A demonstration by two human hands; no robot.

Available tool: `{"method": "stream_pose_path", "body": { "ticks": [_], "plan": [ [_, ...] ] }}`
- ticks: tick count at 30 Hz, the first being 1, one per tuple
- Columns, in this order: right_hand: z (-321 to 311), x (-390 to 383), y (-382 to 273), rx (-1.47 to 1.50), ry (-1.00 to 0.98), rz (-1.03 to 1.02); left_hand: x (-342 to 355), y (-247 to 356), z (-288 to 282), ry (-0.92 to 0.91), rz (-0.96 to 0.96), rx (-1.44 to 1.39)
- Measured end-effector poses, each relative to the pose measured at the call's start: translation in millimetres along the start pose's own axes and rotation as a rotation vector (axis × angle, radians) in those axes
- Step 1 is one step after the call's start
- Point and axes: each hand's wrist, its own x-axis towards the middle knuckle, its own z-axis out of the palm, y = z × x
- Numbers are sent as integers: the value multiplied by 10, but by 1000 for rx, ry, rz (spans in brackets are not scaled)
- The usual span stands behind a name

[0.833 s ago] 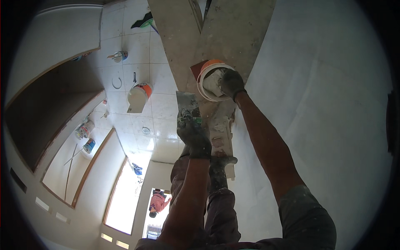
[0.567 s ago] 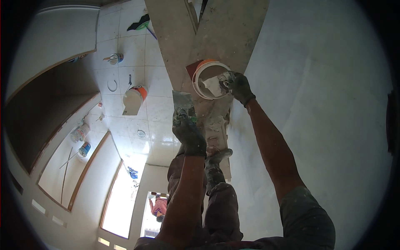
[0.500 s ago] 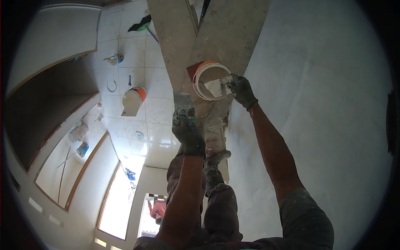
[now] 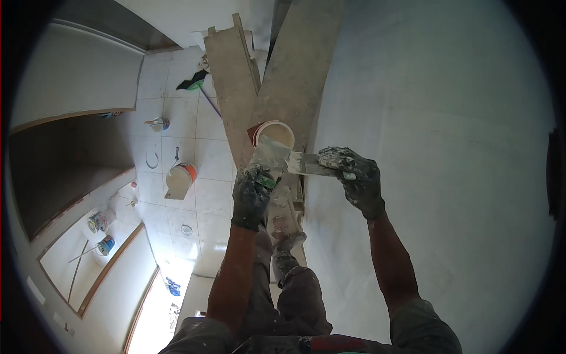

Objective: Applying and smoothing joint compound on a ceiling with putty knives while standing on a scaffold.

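Note:
My left hand [image 4: 250, 200], in a dark glove smeared with white paste, is closed round the green handle of a broad putty knife [image 4: 270, 152]. My right hand [image 4: 358, 180], gloved and crusted with paste, grips a second putty knife [image 4: 309, 164], whose blade points left. The two blades meet or overlap between my hands; actual contact is hard to tell. Beyond them a white-rimmed bucket [image 4: 292, 134] holds pale paste, partly hidden by the left blade. A reddish-brown flat piece [image 4: 252, 133] shows beside the bucket.
My feet and the bucket are on raised planks [image 4: 300, 65]. A smooth pale wall [image 4: 424, 177] runs along the right. Lower down, on the tiled floor [image 4: 212, 189], stand an orange-and-white bucket [image 4: 188, 171], a small tin [image 4: 159, 124] and a green-and-black broom [image 4: 193, 81].
My right hand has drawn its putty knife out of the bucket, back toward me. My left hand has raised its blade to meet it. The view has shifted, showing more of the planks' far end.

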Motion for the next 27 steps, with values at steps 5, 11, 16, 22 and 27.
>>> {"method": "stream_pose_path", "body": {
  "ticks": [5, 11, 16, 22, 27],
  "plan": [
    [-592, -150, -1325, -271, 130, -235, -690, 410, 963, -99, 443, 787],
    [-921, -596, -2474, -334, 260, -377, -1725, 1073, 1961, -365, 513, 980],
    [-1222, -1069, -3098, -531, 391, -502, -2481, 1339, 2575, -435, 633, 1136],
    [-1335, -1441, -3380, -564, 654, -489, -2944, 1318, 2784, -445, 51, 192],
    [-1538, -1651, -3209, -597, 919, -683, -3238, 1361, 3032, -556, 807, 1134]
  ]
}}
